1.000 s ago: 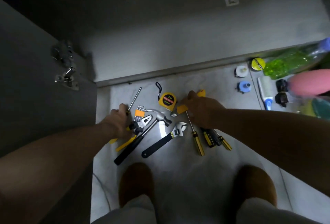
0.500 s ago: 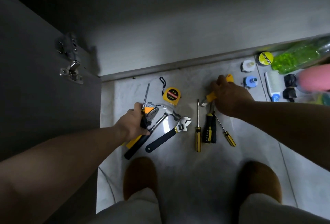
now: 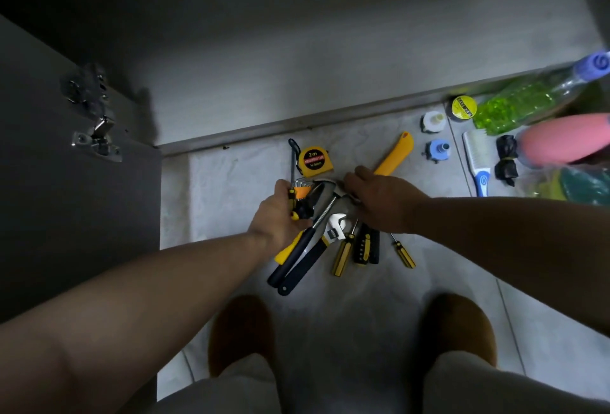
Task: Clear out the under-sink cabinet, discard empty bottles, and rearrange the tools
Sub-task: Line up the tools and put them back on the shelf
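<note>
Seen from the head camera, the person crouched over a cluster of tools on the tiled floor, just in front of the open cabinet's lower edge. The left hand was closed around a bundle: a yellow-and-black screwdriver, a set of hex keys and pliers whose yellow grip stuck out below the wrist. The right hand had its fingers curled over the near end of a yellow-handled tool, which pointed away to the upper right. Between the hands lay a hammer and an adjustable wrench, touching and crossed. A tape measure sat just beyond them. Two more screwdrivers and a black bit holder lay beneath the right wrist. At right, well apart, lay a green bottle, a pink bottle and a brush. The cabinet door stood open at left.
</note>
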The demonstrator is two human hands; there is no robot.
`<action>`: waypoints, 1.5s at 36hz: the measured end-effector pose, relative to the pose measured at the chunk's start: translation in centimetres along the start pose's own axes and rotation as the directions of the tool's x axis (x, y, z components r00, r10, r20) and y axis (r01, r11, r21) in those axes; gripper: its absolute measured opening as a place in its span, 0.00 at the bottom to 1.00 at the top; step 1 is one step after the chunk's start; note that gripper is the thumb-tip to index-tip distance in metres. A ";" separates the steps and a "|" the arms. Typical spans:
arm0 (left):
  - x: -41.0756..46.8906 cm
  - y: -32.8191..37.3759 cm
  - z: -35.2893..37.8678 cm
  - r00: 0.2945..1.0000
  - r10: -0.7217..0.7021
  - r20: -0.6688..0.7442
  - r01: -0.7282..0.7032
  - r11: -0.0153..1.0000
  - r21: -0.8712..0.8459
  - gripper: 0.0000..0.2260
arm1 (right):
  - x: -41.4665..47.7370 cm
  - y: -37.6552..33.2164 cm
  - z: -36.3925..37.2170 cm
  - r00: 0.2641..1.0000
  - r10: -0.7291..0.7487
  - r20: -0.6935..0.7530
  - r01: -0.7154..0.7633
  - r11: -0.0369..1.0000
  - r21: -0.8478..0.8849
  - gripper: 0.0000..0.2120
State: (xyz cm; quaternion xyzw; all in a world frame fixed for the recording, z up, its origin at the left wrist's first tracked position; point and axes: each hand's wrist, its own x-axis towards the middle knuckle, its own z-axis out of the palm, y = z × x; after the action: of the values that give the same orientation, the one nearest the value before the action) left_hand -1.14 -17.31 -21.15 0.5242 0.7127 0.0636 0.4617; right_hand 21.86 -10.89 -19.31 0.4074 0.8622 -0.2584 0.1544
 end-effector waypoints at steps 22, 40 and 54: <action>-1.0 -0.6 -1.3 0.907 0.419 -0.031 -0.347 0.789 0.507 0.27 | 1.8 -0.1 -2.1 0.978 0.191 -0.084 -0.194 0.981 -0.022 0.14; -1.8 0.3 -4.3 0.960 0.280 -0.028 -0.257 0.913 0.316 0.06 | 1.7 -1.4 -4.4 0.899 0.172 -0.403 -0.038 0.947 0.320 0.14; -3.7 -7.8 -6.7 0.964 -0.090 -0.249 0.128 0.982 0.141 0.11 | 1.2 -3.9 1.6 0.924 -0.346 0.165 0.375 0.905 -0.199 0.23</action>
State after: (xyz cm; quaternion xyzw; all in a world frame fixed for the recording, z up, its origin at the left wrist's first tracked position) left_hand -11.33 -21.14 -19.65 0.5070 0.7942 0.0454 0.3319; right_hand 18.13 -13.12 -19.95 0.2034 0.9350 -0.2074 0.2036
